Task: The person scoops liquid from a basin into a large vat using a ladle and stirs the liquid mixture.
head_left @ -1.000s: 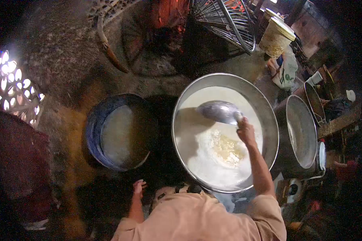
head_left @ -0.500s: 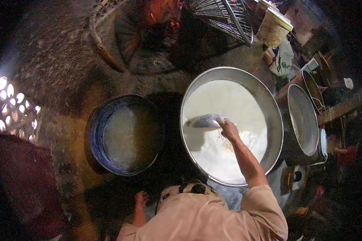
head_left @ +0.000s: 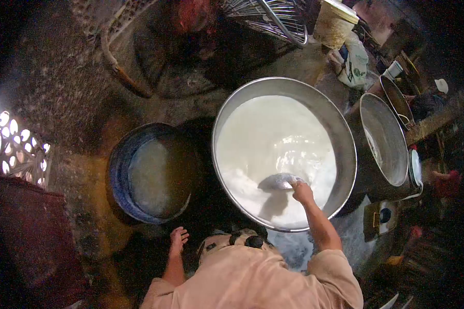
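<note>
A wide metal basin (head_left: 346,149) in front of me holds a white, milky liquid (head_left: 268,126) with foam along its near side. My right hand (head_left: 302,192) grips the short handle of a rounded metal scoop (head_left: 278,181), which is over the foamy near part of the liquid and throws a shadow there. Whether the scoop touches the surface, I cannot tell. Low beside my body, my left hand (head_left: 179,236) hangs free with its fingers apart. It is nearest to a blue tub (head_left: 119,180), which has cloudy contents, partly in shadow.
A second metal pan (head_left: 384,139) stands tilted to the right of the basin. Behind are a wire basket (head_left: 273,18), a pale bucket (head_left: 335,26) and a plastic bag (head_left: 354,64). A curved stick (head_left: 129,82) lies at the back left. Patterned openings (head_left: 15,139) let in light.
My right hand has drawn the scoop toward me, from the middle of the basin to its near side. My left hand has risen slightly, its fingers more visible. The camera view has shifted slightly.
</note>
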The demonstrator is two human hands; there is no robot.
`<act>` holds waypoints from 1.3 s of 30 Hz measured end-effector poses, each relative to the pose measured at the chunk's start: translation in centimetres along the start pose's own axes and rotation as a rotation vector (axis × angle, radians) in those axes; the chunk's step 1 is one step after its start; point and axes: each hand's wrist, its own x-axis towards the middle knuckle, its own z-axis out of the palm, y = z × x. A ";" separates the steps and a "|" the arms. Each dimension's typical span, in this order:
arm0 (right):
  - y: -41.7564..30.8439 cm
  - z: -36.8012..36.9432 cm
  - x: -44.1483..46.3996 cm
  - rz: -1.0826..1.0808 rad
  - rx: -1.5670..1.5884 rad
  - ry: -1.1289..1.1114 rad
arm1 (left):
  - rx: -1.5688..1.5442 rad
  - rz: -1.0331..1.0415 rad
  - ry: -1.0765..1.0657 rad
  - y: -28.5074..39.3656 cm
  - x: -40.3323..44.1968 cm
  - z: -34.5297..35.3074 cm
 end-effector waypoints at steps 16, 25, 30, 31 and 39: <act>15.7 -14.9 -10.0 0.089 0.158 0.060 | 0.021 -0.056 0.003 -4.2 -7.1 7.6; 21.6 -10.0 1.5 0.224 0.211 0.491 | -0.023 0.086 0.075 -10.0 -6.4 7.5; 20.8 -5.2 3.5 0.211 0.399 0.386 | -0.037 0.121 0.094 -8.5 -9.4 8.1; 20.3 -4.5 3.4 0.208 0.402 0.341 | -0.036 0.106 0.103 -8.6 -9.0 8.1; 15.3 2.0 0.7 0.146 0.587 0.147 | -0.009 0.079 0.056 -8.6 -5.0 6.7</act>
